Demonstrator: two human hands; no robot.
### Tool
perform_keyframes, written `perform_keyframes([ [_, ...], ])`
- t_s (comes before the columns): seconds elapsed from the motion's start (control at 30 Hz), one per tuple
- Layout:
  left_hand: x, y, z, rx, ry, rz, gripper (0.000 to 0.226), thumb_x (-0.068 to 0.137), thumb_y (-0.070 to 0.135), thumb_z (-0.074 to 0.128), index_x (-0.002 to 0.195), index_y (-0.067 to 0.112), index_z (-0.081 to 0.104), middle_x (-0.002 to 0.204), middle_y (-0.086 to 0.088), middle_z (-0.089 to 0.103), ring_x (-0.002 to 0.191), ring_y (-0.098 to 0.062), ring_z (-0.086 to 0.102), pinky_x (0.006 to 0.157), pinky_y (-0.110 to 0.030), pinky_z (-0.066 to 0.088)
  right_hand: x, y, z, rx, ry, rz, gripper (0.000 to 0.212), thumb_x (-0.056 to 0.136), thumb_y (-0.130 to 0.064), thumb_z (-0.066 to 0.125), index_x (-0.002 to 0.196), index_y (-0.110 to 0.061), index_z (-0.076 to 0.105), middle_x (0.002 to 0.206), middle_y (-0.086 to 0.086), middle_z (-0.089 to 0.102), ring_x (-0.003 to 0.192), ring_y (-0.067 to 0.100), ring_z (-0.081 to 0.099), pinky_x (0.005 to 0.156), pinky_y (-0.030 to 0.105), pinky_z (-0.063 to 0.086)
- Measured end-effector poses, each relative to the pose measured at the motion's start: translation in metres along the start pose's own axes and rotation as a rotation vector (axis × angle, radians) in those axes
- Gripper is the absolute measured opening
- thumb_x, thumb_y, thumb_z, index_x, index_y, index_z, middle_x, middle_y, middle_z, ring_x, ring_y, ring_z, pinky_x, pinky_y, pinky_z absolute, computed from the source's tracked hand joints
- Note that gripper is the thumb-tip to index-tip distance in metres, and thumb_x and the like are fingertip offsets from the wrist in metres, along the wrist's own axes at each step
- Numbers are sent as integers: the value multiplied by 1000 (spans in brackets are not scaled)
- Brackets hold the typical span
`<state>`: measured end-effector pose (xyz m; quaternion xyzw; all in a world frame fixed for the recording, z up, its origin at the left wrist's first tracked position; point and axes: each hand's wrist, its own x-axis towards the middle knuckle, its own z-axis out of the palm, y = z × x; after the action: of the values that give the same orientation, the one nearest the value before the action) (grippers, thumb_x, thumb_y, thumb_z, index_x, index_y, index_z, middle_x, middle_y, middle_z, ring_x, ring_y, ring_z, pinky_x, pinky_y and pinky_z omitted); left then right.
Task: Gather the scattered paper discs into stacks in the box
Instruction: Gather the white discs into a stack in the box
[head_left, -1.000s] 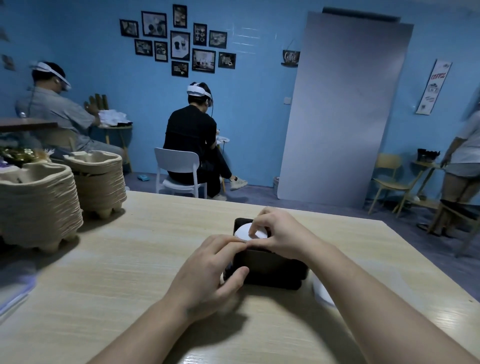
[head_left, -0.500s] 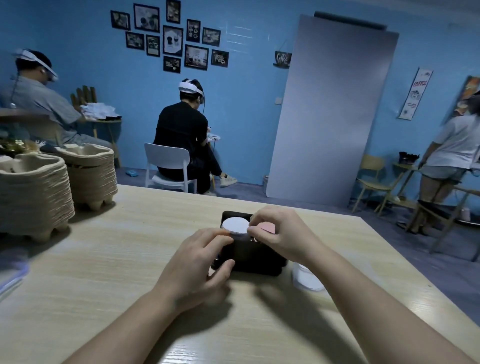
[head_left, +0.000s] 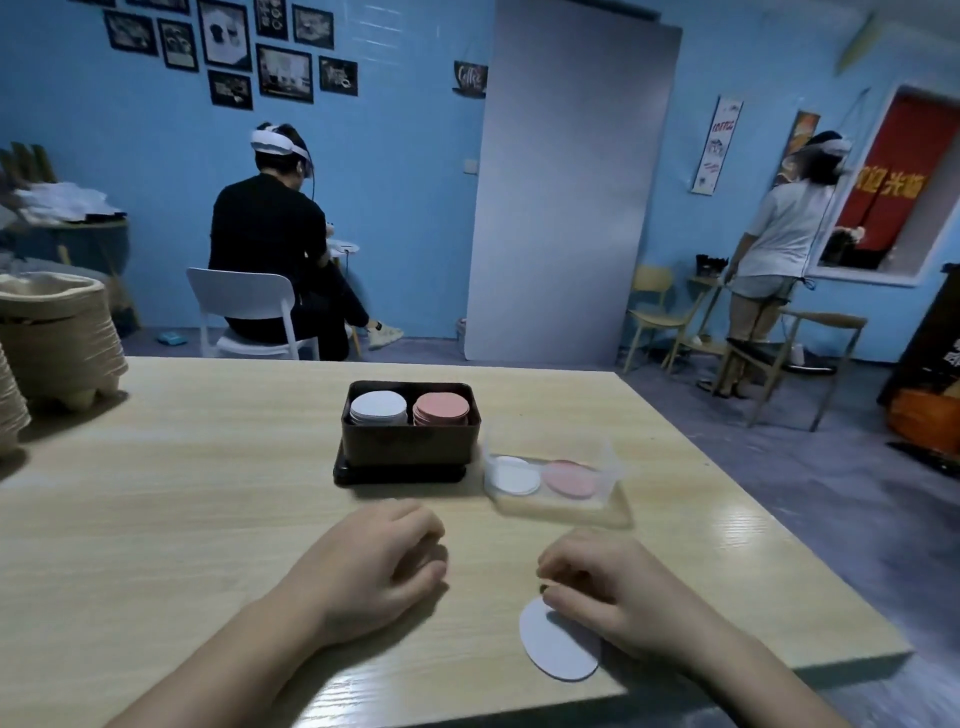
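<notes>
Left hand (head_left: 374, 569) rests loosely curled, holding nothing. Right hand (head_left: 621, 600), fingers curled, lies on a white disc (head_left: 558, 649); grip unclear. Beyond the fingertips, the box (head_left: 408, 441) holds two disc stacks (head_left: 378, 408).

Bare left hand (head_left: 374, 569), bare right hand (head_left: 621, 597)

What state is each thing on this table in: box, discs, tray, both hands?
Black rectangular box: open, upright.
White paper disc stack: stacked inside box.
Pink paper disc stack: stacked inside box.
Clear plastic tray: holds a few discs.
Loose white paper disc: flat on table, partly under right hand.
Left hand: loosely curled, empty.
</notes>
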<state>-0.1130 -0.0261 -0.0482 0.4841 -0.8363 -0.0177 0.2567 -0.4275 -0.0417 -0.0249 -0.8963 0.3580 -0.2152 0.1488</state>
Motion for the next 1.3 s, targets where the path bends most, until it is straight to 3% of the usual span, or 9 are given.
perform_keyframes([
  [0.1, -1, 0, -2, -9, -2, -16, 30, 90, 57, 49, 106, 33, 58, 102, 21, 57, 95, 0, 52, 83, -26, 48, -21, -2, -1, 42, -21, 9, 12, 91, -36, 74, 96, -25, 70, 105, -14, 71, 108, 0, 62, 92, 28, 49],
  [0.2, -2, 1, -2, 1, -13, -6, 27, 90, 56, 51, 102, 33, 60, 101, 22, 58, 95, 1, 53, 82, -26, 48, -30, -6, -4, 53, -61, 18, 29, 86, -43, 78, 106, -22, 70, 119, -15, 69, 120, -4, 56, 99, 25, 45],
  [0.4, -2, 2, -4, -27, -30, -23, 35, 90, 61, 47, 105, 33, 62, 103, 22, 59, 98, 1, 54, 84, -26, 49, -32, -6, -10, 80, -112, 90, 55, 71, -50, 89, 119, -34, 68, 128, -22, 65, 125, 0, 55, 104, 23, 44],
  [0.63, -5, 3, -4, -54, 1, -38, 30, 92, 60, 47, 104, 36, 61, 102, 23, 58, 96, 0, 55, 82, -27, 50, -20, -9, -10, 28, -70, 74, 55, 69, -50, 88, 118, -34, 69, 109, -21, 68, 106, 2, 63, 89, 31, 53],
  [0.83, -6, -6, -10, -109, 110, -56, 26, 94, 54, 54, 111, 36, 62, 108, 25, 59, 101, 2, 58, 82, -28, 55, 17, -7, -18, 77, 49, -26, 48, 77, -52, 86, 117, -30, 70, 112, -22, 70, 108, 5, 66, 92, 33, 55],
  [0.93, -4, -14, -22, -124, 195, -58, 24, 92, 47, 57, 112, 34, 63, 106, 25, 63, 100, 3, 61, 79, -26, 54, 52, -8, -22, 42, 84, -87, 43, 79, -49, 84, 112, -25, 70, 102, -18, 68, 97, 9, 65, 84, 33, 55],
  [1.07, 7, -33, -39, 0, 361, -30, 25, 90, 37, 58, 109, 23, 67, 99, 19, 61, 88, -7, 59, 77, -31, 51, 104, -5, -25, 82, 135, -78, 46, 75, -45, 82, 113, -23, 70, 104, -15, 71, 98, 10, 66, 87, 28, 54],
  [1.2, 19, -57, -48, 112, 421, -44, 31, 90, 35, 56, 111, 17, 70, 115, 7, 68, 104, -19, 64, 88, -38, 53, 157, -6, -24, 91, 177, -114, 41, 76, -34, 87, 108, -16, 69, 100, -9, 70, 93, 10, 65, 85, 26, 52],
  [1.3, 22, -70, -45, 125, 407, -70, 31, 92, 35, 55, 114, 19, 71, 123, 8, 68, 109, -19, 64, 91, -41, 54, 194, -6, -21, 79, 181, -123, 38, 75, -45, 83, 97, -19, 65, 92, -6, 68, 87, 17, 65, 80, 35, 54],
])
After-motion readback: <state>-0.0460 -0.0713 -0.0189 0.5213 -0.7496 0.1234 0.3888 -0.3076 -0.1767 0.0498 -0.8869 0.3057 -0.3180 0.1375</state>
